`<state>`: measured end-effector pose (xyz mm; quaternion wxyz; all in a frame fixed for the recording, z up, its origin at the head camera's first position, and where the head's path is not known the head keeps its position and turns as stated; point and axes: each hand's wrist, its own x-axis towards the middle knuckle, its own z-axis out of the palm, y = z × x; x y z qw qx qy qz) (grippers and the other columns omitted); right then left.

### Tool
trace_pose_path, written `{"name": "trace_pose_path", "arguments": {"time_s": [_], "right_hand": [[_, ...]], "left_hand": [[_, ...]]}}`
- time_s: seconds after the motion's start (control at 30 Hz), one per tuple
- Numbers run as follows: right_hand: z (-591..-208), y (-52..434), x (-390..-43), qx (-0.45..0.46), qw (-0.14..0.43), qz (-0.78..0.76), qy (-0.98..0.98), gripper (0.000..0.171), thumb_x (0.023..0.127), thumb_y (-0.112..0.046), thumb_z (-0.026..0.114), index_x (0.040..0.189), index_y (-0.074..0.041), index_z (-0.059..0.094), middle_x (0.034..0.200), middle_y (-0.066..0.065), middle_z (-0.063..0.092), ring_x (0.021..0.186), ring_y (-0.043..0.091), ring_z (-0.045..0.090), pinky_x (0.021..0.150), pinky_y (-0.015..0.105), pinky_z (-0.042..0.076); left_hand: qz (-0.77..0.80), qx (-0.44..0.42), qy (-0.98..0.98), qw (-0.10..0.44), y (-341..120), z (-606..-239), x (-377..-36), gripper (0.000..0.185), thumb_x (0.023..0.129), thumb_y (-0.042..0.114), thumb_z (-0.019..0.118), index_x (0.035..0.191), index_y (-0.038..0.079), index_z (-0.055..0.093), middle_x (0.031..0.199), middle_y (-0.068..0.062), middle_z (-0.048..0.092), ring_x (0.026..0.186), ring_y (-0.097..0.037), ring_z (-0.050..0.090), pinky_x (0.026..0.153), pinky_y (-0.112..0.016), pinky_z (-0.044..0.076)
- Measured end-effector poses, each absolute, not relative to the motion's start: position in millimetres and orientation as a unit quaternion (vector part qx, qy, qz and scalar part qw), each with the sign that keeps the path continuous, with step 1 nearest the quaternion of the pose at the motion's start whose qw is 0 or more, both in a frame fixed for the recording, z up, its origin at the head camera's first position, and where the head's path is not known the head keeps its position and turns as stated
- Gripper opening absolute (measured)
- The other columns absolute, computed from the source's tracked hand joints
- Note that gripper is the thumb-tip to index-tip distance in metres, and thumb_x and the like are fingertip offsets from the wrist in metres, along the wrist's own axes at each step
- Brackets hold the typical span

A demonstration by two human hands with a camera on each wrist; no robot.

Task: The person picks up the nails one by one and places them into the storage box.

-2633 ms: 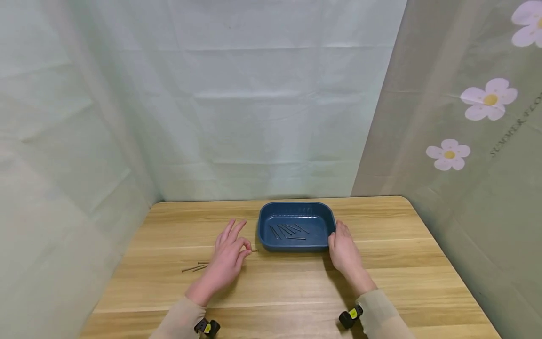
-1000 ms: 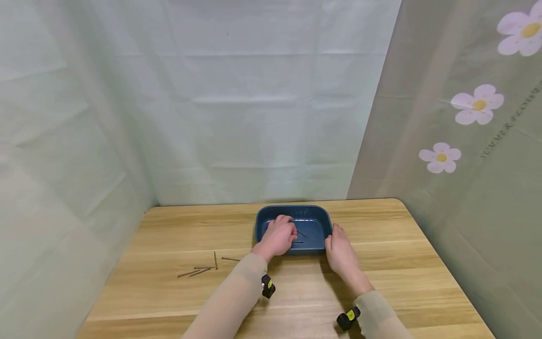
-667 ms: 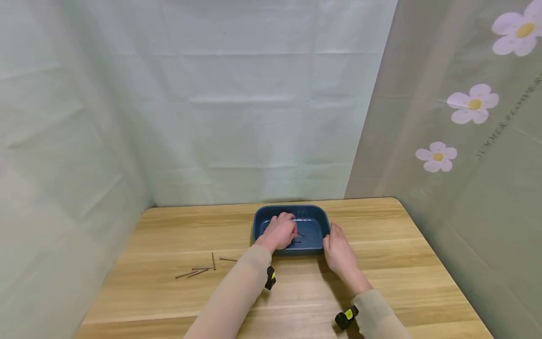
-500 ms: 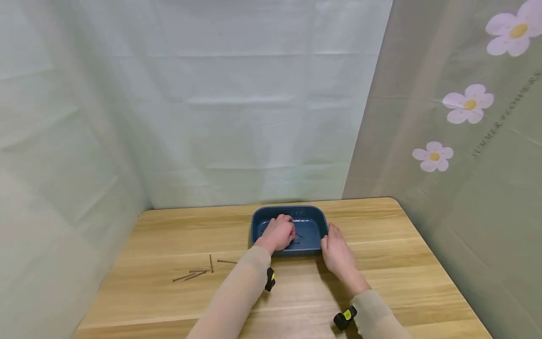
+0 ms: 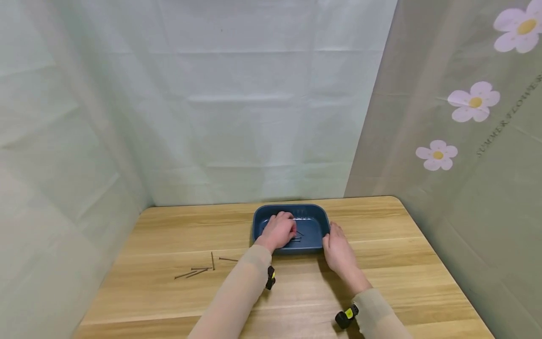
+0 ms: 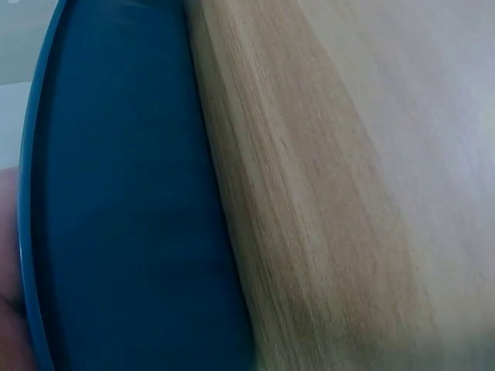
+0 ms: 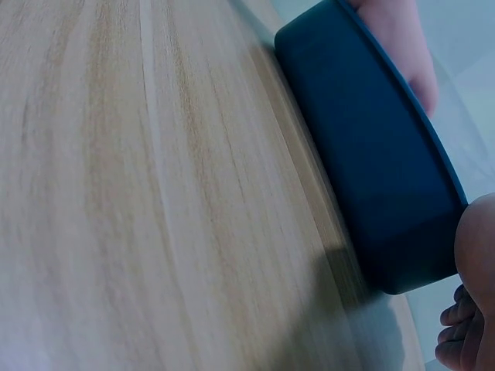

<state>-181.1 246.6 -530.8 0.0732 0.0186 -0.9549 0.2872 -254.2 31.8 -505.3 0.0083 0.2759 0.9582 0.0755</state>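
A dark blue rectangular dish (image 5: 315, 233) stands on the table with several thin nails (image 5: 296, 239) inside. My left hand (image 5: 279, 230) reaches into the dish from the front left, palm down and fingers bent. Its fingertips are hidden behind the hand, so whether they hold a nail does not show. Just right of those fingers two nails lie side by side. My right hand (image 5: 340, 249) rests along the dish's right side, fingers fairly straight, thumb at the front corner. In the right wrist view the dish's outer wall (image 7: 379, 147) meets that hand (image 7: 481, 259).
Several brown nails (image 5: 198, 272) lie on the wooden table (image 5: 169, 306) left of the dish, one of them standing apart near my left sleeve (image 5: 239, 287). Pale curtains (image 5: 254, 117) hang behind the table and along both sides.
My left hand, which pinched a nail left of the dish, has moved right into the dish and stays there. Two parallel nails now show beside its fingers. The right hand stays at the dish.
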Motion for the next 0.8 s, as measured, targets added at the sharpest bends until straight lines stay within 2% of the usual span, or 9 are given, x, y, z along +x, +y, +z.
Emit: {"name": "trace_pose_path", "arguments": {"time_s": [0.47,0.8], "right_hand": [[-531,247,-182,0.014,0.08,0.29,-0.954,0.057,0.111,-0.016,0.04,0.155,0.02,0.034,0.16,0.038,0.039,0.151,0.05,0.038,0.125,0.059,0.031],[-532,246,-183,0.012,0.073,0.287,-0.955,0.058,0.112,-0.017,0.039,0.156,0.02,0.033,0.162,0.037,0.038,0.152,0.05,0.037,0.126,0.059,0.029]], "left_hand": [[0.117,0.282,0.952,0.006,24,-496,-250,0.013,0.101,0.036,0.077,0.093,0.026,0.074,0.149,-0.005,0.06,0.143,-0.026,0.047,0.114,-0.047,0.043],[0.13,0.305,0.943,-0.016,14,-493,-243,0.013,0.103,0.036,0.074,0.106,0.025,0.079,0.152,-0.005,0.058,0.146,-0.025,0.045,0.117,-0.05,0.042]]}}
